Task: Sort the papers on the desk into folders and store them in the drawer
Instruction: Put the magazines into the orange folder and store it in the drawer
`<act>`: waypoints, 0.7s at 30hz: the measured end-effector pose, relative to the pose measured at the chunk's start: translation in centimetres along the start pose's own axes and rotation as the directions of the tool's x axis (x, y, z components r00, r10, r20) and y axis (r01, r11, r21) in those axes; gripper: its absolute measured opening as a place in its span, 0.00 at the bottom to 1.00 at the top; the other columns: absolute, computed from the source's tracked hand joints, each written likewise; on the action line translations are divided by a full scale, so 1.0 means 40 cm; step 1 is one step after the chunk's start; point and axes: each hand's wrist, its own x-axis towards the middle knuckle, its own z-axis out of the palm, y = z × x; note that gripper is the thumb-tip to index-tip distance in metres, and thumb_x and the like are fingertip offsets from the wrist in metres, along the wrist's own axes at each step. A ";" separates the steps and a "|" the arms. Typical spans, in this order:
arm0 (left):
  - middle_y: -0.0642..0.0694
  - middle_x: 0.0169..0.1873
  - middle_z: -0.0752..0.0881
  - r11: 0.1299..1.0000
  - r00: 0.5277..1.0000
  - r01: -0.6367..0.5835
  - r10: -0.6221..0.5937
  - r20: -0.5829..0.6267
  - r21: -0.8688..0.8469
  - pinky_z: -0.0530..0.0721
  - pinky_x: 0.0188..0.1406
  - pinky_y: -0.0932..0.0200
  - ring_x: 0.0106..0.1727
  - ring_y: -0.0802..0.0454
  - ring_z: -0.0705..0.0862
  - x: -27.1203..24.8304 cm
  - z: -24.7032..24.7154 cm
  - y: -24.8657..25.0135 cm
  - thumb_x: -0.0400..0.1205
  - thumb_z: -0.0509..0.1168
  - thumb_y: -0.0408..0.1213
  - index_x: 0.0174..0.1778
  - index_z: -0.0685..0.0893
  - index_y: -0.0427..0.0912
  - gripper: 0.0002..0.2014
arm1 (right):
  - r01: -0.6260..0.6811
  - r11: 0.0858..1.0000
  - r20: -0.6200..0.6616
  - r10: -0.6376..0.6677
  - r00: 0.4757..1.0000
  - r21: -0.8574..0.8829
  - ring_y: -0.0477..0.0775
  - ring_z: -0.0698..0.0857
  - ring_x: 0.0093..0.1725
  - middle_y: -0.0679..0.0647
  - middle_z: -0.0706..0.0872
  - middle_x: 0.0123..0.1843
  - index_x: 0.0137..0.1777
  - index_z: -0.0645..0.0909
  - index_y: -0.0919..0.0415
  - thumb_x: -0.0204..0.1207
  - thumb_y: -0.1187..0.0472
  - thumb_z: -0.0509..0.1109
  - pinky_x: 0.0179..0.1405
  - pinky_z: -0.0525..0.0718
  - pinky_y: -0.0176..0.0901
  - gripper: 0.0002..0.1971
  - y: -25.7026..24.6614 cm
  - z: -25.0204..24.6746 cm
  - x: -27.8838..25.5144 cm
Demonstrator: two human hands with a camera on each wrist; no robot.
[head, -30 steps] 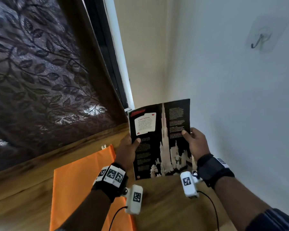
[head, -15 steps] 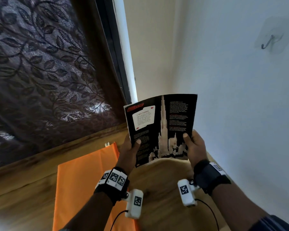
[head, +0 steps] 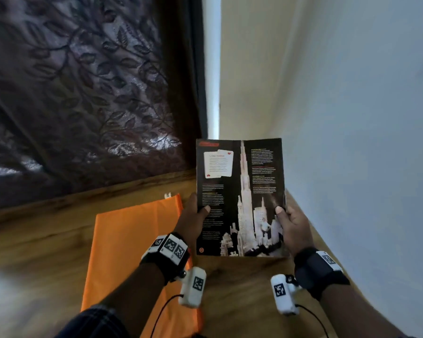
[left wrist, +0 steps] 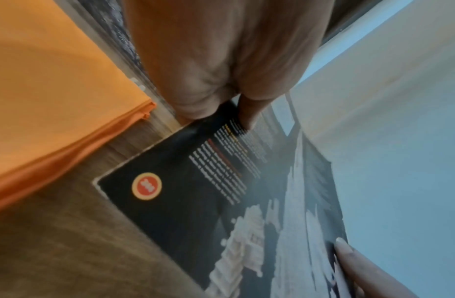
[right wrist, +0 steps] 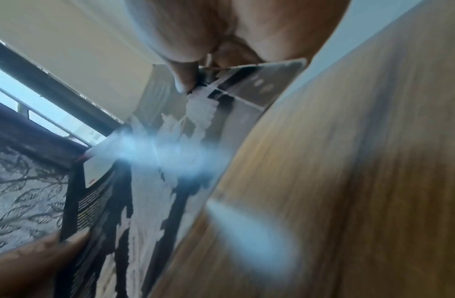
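A black printed sheet (head: 239, 196) with a white tower picture is held upright above the wooden desk (head: 47, 240). My left hand (head: 193, 215) pinches its left edge, thumb on the front. My right hand (head: 291, 223) pinches its right edge the same way. The left wrist view shows the sheet (left wrist: 195, 191) with a red round badge in its lower corner and my left hand (left wrist: 228, 84) gripping it. In the right wrist view my right hand (right wrist: 195, 66) grips the sheet (right wrist: 155, 161) near its corner. An orange folder (head: 132, 245) lies flat on the desk to the left.
A dark leaf-patterned curtain (head: 83, 93) hangs behind the desk. A pale wall (head: 352, 142) runs along the desk's right side, close to my right hand. The orange folder (left wrist: 50, 90) lies beside the sheet in the left wrist view.
The sheet has stayed in both hands; it was lifted a little half a second ago and now sits lower and straighter. The head view has swung, so the wall hook left the frame.
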 end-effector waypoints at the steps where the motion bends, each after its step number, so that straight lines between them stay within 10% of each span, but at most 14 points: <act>1: 0.50 0.63 0.85 1.000 1.000 0.025 -0.025 0.006 -0.001 0.80 0.69 0.42 0.64 0.52 0.83 -0.014 -0.008 -0.005 0.87 0.61 0.33 0.70 0.74 0.49 0.16 | -0.023 1.000 0.040 0.022 0.999 0.016 0.54 0.91 0.47 0.54 0.93 0.47 0.54 0.86 0.56 0.86 0.61 0.64 0.47 0.89 0.50 0.08 0.002 0.007 -0.008; 4: 0.52 0.62 0.85 0.995 0.998 0.066 -0.067 0.013 0.075 0.79 0.61 0.53 0.63 0.53 0.83 -0.058 -0.028 -0.010 0.88 0.60 0.36 0.69 0.74 0.53 0.15 | -0.066 0.998 0.071 0.067 0.995 -0.010 0.49 0.91 0.39 0.51 0.93 0.41 0.48 0.86 0.56 0.85 0.64 0.65 0.36 0.87 0.39 0.09 0.016 0.030 -0.034; 9: 0.39 0.65 0.78 0.778 0.957 0.271 -0.152 -0.249 0.567 0.78 0.64 0.43 0.66 0.36 0.79 -0.148 -0.076 -0.076 0.84 0.63 0.43 0.71 0.73 0.45 0.19 | -0.117 0.993 -0.023 0.116 0.993 -0.026 0.35 0.85 0.29 0.44 0.89 0.36 0.49 0.86 0.58 0.83 0.66 0.67 0.30 0.81 0.25 0.07 0.048 0.050 -0.061; 16: 0.44 0.62 0.72 0.552 0.916 0.400 -0.278 -0.290 0.731 0.78 0.61 0.38 0.65 0.38 0.73 -0.227 -0.070 -0.115 0.74 0.61 0.72 0.64 0.72 0.44 0.36 | -0.150 0.987 -0.053 0.148 0.988 -0.052 0.55 0.83 0.35 0.57 0.87 0.38 0.51 0.84 0.59 0.85 0.63 0.65 0.32 0.80 0.39 0.06 0.045 0.047 -0.087; 21: 0.40 0.65 0.69 0.535 0.901 0.414 -0.356 -0.247 0.737 0.76 0.64 0.35 0.66 0.35 0.71 -0.213 -0.080 -0.097 0.80 0.56 0.62 0.59 0.75 0.41 0.27 | -0.145 0.988 -0.076 0.141 0.987 -0.045 0.59 0.85 0.39 0.58 0.88 0.41 0.55 0.86 0.61 0.84 0.63 0.65 0.42 0.83 0.46 0.08 0.049 0.047 -0.087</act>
